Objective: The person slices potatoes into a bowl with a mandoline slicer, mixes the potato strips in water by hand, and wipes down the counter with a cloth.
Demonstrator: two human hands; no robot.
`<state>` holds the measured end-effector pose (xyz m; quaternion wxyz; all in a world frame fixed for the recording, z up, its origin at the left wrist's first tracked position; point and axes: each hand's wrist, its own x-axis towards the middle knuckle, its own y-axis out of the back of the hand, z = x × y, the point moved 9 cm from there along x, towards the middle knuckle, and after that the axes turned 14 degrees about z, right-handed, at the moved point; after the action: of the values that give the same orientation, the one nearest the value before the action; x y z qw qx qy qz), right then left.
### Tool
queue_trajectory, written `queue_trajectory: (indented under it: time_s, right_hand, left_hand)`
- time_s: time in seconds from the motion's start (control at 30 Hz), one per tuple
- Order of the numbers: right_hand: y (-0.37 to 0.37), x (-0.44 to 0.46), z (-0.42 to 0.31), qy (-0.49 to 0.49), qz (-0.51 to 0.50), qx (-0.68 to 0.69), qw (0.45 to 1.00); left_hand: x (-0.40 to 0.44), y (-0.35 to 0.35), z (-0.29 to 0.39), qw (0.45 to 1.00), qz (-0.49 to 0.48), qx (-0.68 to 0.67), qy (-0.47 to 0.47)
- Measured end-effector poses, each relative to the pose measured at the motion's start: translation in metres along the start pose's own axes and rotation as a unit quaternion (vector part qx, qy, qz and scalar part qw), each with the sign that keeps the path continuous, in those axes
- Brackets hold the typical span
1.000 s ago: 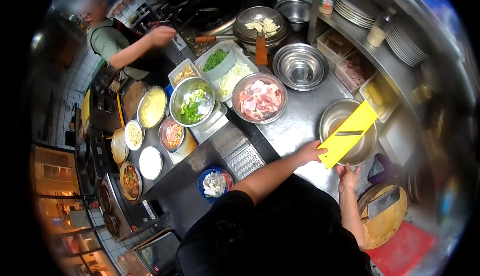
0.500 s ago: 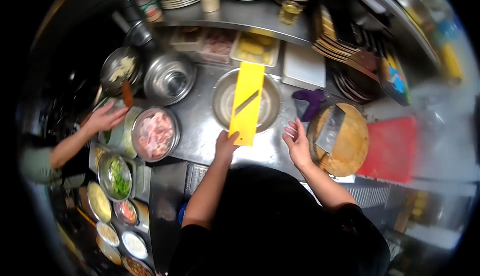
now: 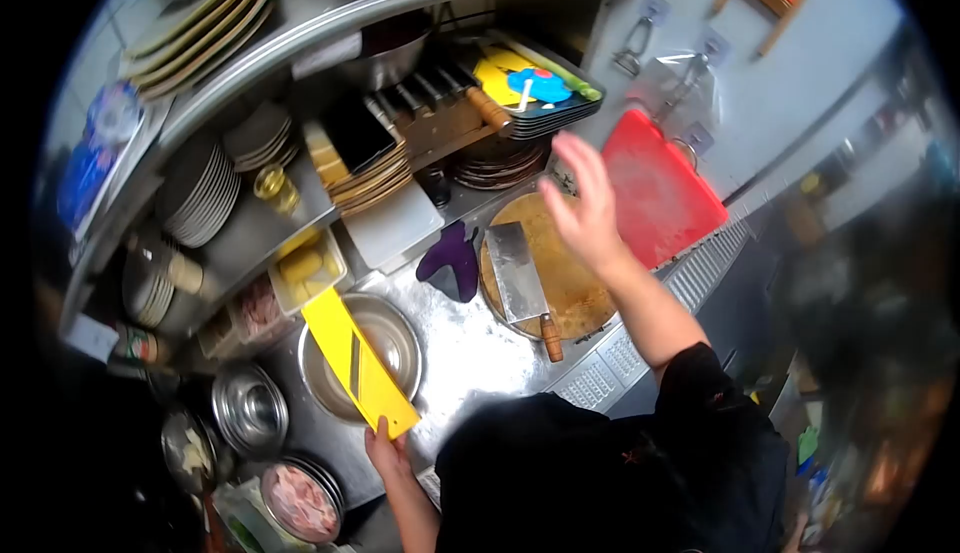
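My left hand grips the near end of a yellow mandoline slicer. The slicer lies across a wide metal bowl, its slanted blade over the opening. My right hand is raised with fingers stretched out and nothing in it. It appears above the right side of a round wooden chopping block, near a red cutting board. On the block rests a cleaver, its wooden handle toward me. Between bowl and block lies a crumpled purple thing, perhaps a cloth or glove.
Beyond the bowl stands a tray of yellowish pieces beside a white lidded box. Metal bowls and a bowl of raw meat are at the lower left. A shelf with stacked plates runs along the back.
The view has swung right, and the other person's hand has left it. My right hand has risen from beside the block toward the red board. My left hand keeps hold of the slicer.
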<state>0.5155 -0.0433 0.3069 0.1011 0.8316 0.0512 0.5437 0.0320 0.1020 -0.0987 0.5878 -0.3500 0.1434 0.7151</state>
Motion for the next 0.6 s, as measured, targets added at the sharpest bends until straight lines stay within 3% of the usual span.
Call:
queue_trajectory:
  time_s: [0.1,0.17,0.23,0.33,0.43,0.6]
  right_hand:
    - [0.003,0.052,0.063,0.023,0.043,-0.105,0.993]
    - [-0.01,0.078,0.112,0.003,0.017,-0.151,0.988]
    - [-0.035,0.097,0.157,0.033,-0.047,-0.202,0.978]
    - [-0.089,0.115,0.203,0.025,-0.231,-0.17,0.958]
    - [-0.128,0.109,0.228,-0.002,-0.397,-0.261,0.88]
    - [-0.15,0.116,0.222,0.025,-0.374,-0.219,0.901]
  left_hand:
    - [-0.005,-0.001,-0.002,1.0,0.013,-0.008,0.014]
    - [-0.005,0.0,-0.001,1.0,0.017,-0.005,0.02]
    - [-0.005,0.0,-0.002,0.999,0.021,-0.002,0.027]
    - [-0.006,0.002,-0.001,0.999,0.038,0.006,0.023]
    - [-0.005,0.002,-0.001,0.999,0.037,0.0,0.022]
    - [-0.013,-0.002,-0.001,0.999,0.051,-0.008,0.015]
